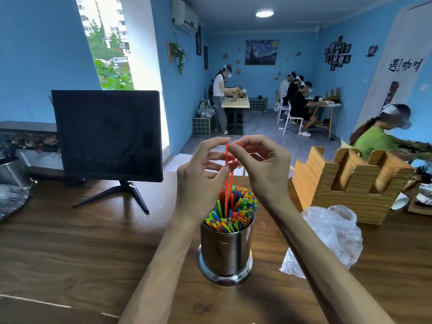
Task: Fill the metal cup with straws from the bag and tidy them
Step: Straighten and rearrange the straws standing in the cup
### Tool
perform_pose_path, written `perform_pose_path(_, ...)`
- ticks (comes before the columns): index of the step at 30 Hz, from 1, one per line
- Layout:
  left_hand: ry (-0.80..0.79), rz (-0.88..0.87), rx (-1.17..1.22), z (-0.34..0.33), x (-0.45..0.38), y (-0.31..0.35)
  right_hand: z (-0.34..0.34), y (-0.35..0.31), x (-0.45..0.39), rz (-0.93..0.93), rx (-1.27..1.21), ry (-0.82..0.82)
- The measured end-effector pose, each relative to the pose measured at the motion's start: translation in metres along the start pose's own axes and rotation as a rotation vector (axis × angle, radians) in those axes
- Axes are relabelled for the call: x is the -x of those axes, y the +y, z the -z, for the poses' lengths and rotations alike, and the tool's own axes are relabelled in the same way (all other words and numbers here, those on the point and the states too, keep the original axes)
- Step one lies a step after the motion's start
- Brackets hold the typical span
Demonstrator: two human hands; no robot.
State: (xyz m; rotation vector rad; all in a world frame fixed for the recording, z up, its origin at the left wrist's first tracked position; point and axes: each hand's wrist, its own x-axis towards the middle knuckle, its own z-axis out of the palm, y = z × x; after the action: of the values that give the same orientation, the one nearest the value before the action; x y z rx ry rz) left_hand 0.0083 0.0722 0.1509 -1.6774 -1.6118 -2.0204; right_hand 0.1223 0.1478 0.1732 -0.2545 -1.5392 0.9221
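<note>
A shiny metal cup [225, 251] stands on the wooden table in front of me, packed with several coloured straws [236, 208]. Two red straws [227, 183] stick up well above the rest. My left hand [201, 176] pinches them between thumb and fingers above the cup. My right hand [261, 164] pinches the top of the red straws from the right. A crumpled clear plastic bag [332, 235] lies on the table to the right of the cup.
A dark monitor [107, 134] on a stand is at the back left. A wooden holder [350, 181] stands at the back right behind the bag. A metal container [11, 171] sits at the far left edge. People work at tables further back.
</note>
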Motion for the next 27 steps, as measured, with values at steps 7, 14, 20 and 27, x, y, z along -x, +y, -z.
perform_pose_path(7, 0.104, -0.042, 0.169, -0.004, -0.006, 0.008, 0.006, 0.001, 0.002, 0.039, 0.070, -0.047)
perform_pose_path(14, 0.573, 0.150, 0.584, 0.021, -0.020, 0.003, 0.038, 0.033, 0.004, -0.314, 0.142, -0.486)
perform_pose_path(20, 0.461, 0.412, 0.701, 0.035, -0.008, -0.023, 0.053, 0.038, -0.011, -0.493, -0.060, -0.232)
perform_pose_path(27, 0.455, 0.477, 0.771, 0.029, 0.005, -0.029, 0.039, 0.036, -0.014, -0.610, -0.228, -0.177)
